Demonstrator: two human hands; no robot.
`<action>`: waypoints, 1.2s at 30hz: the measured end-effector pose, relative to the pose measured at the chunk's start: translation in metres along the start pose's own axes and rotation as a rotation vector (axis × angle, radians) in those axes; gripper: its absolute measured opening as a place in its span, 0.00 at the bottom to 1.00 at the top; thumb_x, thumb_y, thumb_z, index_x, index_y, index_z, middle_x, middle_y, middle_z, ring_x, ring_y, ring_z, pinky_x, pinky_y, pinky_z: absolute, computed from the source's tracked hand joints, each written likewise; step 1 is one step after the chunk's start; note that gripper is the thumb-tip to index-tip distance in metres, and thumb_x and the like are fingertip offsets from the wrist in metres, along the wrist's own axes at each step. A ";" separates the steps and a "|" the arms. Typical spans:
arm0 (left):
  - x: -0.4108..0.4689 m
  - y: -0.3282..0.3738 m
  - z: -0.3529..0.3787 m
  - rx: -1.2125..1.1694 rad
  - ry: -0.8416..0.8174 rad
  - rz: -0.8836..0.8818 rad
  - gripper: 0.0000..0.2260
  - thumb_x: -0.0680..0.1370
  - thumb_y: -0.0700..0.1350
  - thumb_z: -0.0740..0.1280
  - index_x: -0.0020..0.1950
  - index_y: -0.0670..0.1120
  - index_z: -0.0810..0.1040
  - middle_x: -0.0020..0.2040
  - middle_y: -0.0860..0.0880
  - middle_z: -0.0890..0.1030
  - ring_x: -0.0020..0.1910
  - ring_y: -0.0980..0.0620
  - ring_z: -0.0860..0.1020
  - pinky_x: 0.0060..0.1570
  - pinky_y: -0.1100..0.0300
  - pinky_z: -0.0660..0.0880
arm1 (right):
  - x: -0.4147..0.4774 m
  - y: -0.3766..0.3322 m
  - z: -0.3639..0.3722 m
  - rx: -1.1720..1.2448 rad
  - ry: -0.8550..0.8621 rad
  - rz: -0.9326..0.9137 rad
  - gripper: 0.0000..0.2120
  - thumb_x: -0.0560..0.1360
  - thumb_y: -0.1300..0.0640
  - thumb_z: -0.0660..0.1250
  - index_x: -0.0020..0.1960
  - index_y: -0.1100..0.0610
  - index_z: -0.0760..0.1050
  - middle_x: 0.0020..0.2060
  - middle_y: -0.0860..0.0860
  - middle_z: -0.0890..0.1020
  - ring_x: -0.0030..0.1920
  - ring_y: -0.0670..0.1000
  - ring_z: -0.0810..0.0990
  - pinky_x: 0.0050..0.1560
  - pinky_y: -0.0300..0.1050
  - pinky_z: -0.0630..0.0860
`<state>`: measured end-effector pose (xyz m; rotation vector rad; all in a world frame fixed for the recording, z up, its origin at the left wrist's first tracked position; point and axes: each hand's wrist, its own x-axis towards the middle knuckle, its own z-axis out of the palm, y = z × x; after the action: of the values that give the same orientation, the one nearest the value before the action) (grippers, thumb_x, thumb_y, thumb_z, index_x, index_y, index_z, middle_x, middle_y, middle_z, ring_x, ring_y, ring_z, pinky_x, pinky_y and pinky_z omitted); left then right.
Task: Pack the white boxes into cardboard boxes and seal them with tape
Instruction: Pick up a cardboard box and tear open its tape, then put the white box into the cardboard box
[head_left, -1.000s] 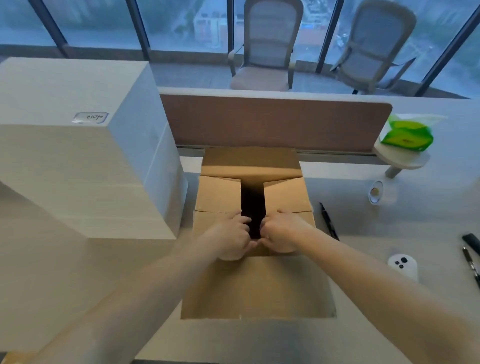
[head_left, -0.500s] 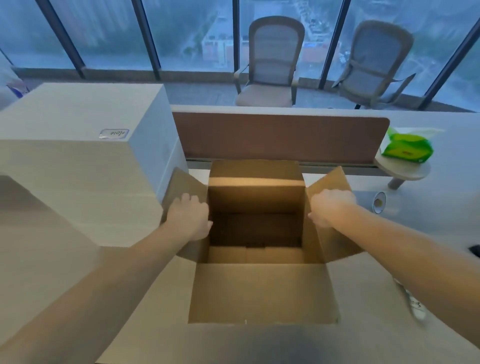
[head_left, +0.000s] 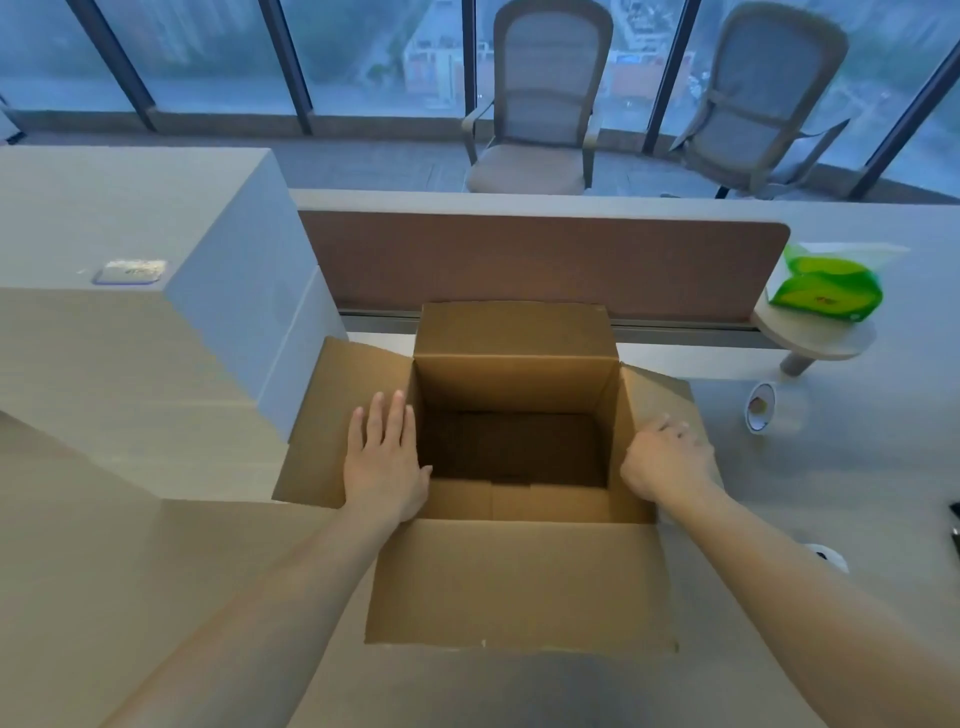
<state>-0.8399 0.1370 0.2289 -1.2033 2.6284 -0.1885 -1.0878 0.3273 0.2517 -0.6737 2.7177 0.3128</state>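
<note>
Cardboard box opened and empty, ready for loading.

The cardboard box (head_left: 514, 452) sits mid-table with all four flaps folded out and nothing visible inside. The left hand (head_left: 385, 457) lies flat, fingers spread wide, pressing the left flap down; the right hand (head_left: 667, 457) rests loosely curled on the right flap, holding nothing. The white boxes (head_left: 145, 312) stand stacked just left, touching that flap. The tape roll (head_left: 761, 413) lies to the right on the table (head_left: 831, 467). Opening looks finished; the next move likely calls for both hands to lift a white box and lower it squarely in.
</note>
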 end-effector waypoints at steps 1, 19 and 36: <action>0.006 0.005 0.000 -0.047 0.002 -0.012 0.39 0.81 0.65 0.54 0.81 0.46 0.38 0.81 0.44 0.35 0.79 0.40 0.33 0.77 0.43 0.37 | 0.006 0.002 -0.001 0.043 -0.007 -0.003 0.33 0.79 0.49 0.60 0.77 0.64 0.52 0.72 0.64 0.66 0.70 0.63 0.67 0.69 0.57 0.68; 0.031 0.010 0.013 -0.875 -0.142 -0.249 0.34 0.83 0.43 0.60 0.82 0.55 0.43 0.80 0.48 0.62 0.74 0.44 0.68 0.69 0.51 0.69 | 0.030 0.002 0.025 0.685 -0.076 -0.072 0.13 0.83 0.57 0.55 0.66 0.59 0.65 0.58 0.57 0.75 0.49 0.52 0.76 0.43 0.46 0.71; -0.106 -0.167 -0.170 -1.005 0.485 0.243 0.20 0.81 0.46 0.67 0.73 0.47 0.69 0.50 0.54 0.78 0.44 0.54 0.79 0.43 0.73 0.73 | -0.164 -0.162 -0.172 0.622 0.092 -0.688 0.16 0.81 0.46 0.60 0.62 0.54 0.77 0.51 0.47 0.82 0.52 0.47 0.81 0.58 0.50 0.78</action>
<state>-0.6978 0.1112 0.4461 -1.1193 3.3744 1.1455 -0.9160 0.2057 0.4483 -1.3439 2.2591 -0.6998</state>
